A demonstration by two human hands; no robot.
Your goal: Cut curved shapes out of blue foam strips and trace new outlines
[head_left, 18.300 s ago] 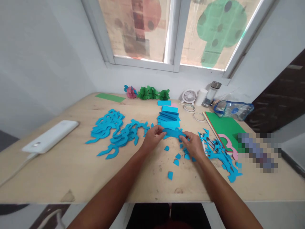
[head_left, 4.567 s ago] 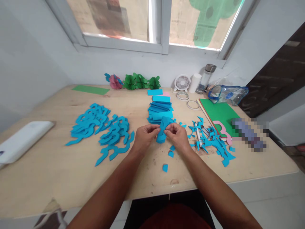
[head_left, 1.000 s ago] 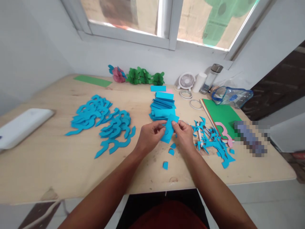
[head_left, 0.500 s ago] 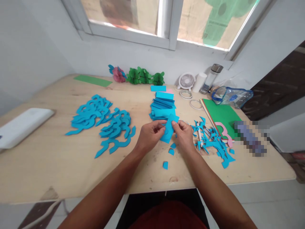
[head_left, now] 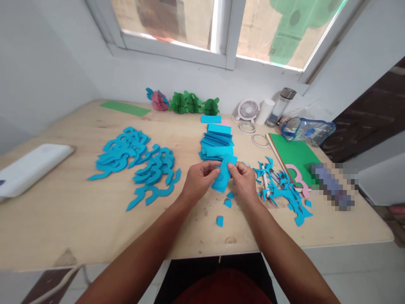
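Note:
Between my hands is a small rectangle of blue paper point(head_left: 225, 175), tilted, with a faint curved line on it. My left hand point(head_left: 202, 178) pinches its left edge, and my right hand point(head_left: 243, 176) grips its right edge with the thumb on top. Just beyond lies a stack of blue paper strips point(head_left: 218, 141), some of them folded. Small blue offcuts point(head_left: 228, 203) are scattered on the table below the hands. More blue scraps point(head_left: 284, 190) lie right of my right hand, around a white pen point(head_left: 265, 179). Wavy blue cutouts point(head_left: 155, 169) are heaped left of my left hand.
A second heap of cutouts point(head_left: 120, 147) and a white device point(head_left: 34, 166) occupy the left. Paper decorations point(head_left: 186, 102) stand along the wall. At the back right are a fan point(head_left: 248, 109), tape rolls point(head_left: 247, 127), a bottle point(head_left: 281, 107), a clear pouch point(head_left: 308, 130) and green paper point(head_left: 294, 152).
The view has shifted very slightly. Both hands keep their hold on the blue paper, and nothing on the table has visibly moved.

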